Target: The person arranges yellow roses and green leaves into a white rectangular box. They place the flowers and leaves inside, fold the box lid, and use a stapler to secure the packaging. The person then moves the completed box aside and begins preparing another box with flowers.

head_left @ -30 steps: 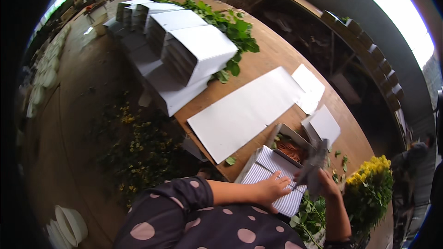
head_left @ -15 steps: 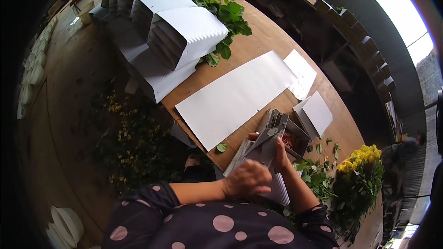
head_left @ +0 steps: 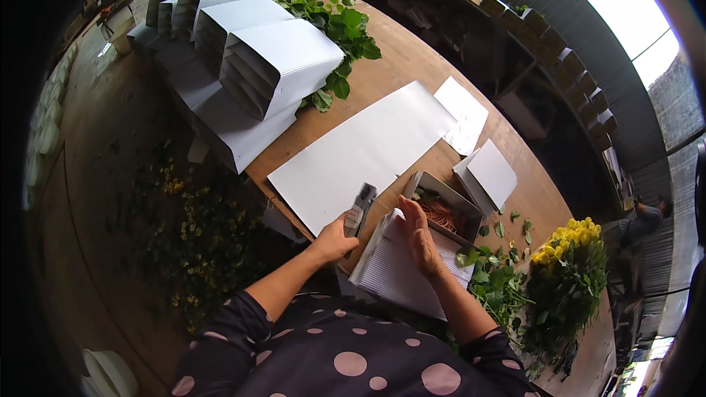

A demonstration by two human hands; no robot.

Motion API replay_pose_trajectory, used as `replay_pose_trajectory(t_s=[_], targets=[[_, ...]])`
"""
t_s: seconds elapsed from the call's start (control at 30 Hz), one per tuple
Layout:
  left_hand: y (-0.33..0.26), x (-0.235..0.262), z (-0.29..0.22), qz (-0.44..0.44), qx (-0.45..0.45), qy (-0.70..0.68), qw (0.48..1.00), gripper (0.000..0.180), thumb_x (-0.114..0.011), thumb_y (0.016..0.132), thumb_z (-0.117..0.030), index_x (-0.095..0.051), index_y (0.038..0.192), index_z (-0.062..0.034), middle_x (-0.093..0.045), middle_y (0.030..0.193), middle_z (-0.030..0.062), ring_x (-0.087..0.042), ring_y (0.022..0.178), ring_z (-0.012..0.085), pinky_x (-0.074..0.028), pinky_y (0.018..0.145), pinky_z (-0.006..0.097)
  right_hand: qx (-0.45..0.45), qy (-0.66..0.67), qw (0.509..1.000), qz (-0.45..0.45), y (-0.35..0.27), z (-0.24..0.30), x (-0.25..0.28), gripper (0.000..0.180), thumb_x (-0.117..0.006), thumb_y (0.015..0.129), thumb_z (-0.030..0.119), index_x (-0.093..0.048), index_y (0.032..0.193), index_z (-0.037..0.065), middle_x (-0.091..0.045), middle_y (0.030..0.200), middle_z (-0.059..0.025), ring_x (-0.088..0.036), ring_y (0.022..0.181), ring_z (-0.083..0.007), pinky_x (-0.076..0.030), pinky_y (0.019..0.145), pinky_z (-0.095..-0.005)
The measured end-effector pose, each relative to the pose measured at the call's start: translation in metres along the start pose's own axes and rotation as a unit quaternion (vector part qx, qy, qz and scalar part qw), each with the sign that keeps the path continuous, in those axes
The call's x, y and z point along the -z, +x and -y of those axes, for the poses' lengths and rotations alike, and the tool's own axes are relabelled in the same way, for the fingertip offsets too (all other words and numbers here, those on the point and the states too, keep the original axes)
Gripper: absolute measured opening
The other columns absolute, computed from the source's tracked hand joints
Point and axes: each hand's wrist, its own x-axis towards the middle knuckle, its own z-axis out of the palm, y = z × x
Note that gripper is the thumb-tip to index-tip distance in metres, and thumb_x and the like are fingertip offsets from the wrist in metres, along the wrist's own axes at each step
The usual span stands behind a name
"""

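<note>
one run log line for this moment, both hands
left hand: holding grey stapler-like tool | right hand: open, over white corrugated stack, contact unclear | nearby: open box, flat white sheet

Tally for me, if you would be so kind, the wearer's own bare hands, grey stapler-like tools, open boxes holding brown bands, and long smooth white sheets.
Wearer's bare hands, left hand and right hand: 2
Grey stapler-like tool: 1
Open box holding brown bands: 1
Long smooth white sheet: 1
Total: 5
</note>
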Motion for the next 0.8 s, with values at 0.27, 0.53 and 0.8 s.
replay_pose_trajectory(t_s=[0.27,0.53,0.8], targets=[[-0.003,0.033,-0.063,0.340,0.109,0.199,0.913,0.079,-0.048,0.064,-0.009,-0.014,0.135,-0.0146,-0.051,0.106,0.0188,-0.052,0.090,0.0278,-0.041,0.080,0.030,-0.010,0.048,0.999,-0.011,-0.001,-0.002,0.005,0.072,-0.038,0.084,0.051,-0.008,0.133,0.008,-0.013,0.139,-0.0134,-0.011,0.129,-0.0253,-0.014,0.102,-0.0400],[0.063,0.049,-0.059,0.527,0.021,0.267,0.807,0.083,-0.051,0.065,-0.004,-0.010,0.137,-0.0168,-0.049,0.109,0.0123,-0.051,0.084,0.0202,-0.041,0.076,0.030,-0.002,0.057,0.998,-0.027,0.002,-0.002,0.004,0.067,-0.040,0.086,0.043,-0.009,0.133,0.007,-0.018,0.137,-0.0155,-0.016,0.128,-0.0264,-0.018,0.102,-0.0395],[0.054,0.036,-0.067,0.373,-0.045,0.507,0.776,0.029,-0.055,0.070,-0.029,-0.056,0.084,-0.0039,-0.060,0.082,0.0177,-0.057,0.079,0.0331,-0.045,0.070,0.041,0.015,0.017,0.993,-0.119,-0.002,0.003,-0.005,0.046,-0.042,0.089,0.025,-0.028,0.126,0.003,-0.042,0.121,-0.0155,-0.042,0.111,-0.0232,-0.033,0.093,-0.0353]])
